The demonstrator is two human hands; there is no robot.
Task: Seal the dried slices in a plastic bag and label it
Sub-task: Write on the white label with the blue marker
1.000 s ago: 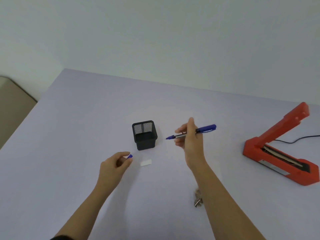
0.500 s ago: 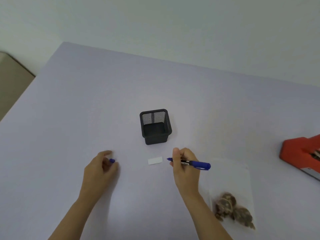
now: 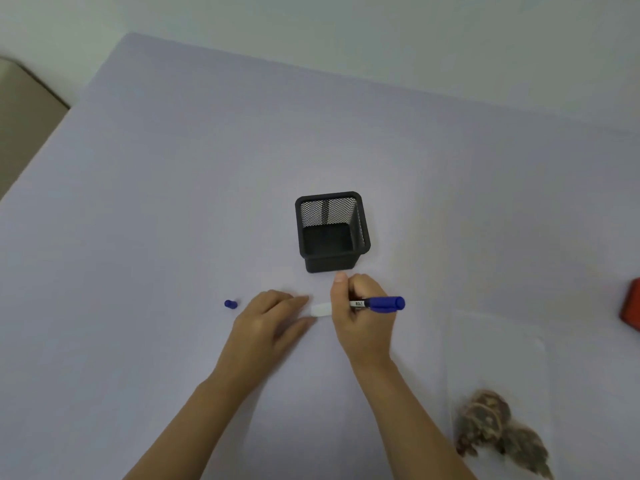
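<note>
— Where's the cap gone?
— The left hand let it go. The cap now lies on the table just left of that hand, whose straight fingers have moved onto the label.
— And the right hand?
— It grips the pen, now at the label's right end, near the holder.
— The bag?
— It lies flat at the lower right with the slices inside, apart from both hands.

VIEW: head, wide-angle | ORIGIN: worn above the near edge of the table | FACING: forward and down, far edge and wall included | RANGE: near; left hand and right hand framed centrally
</note>
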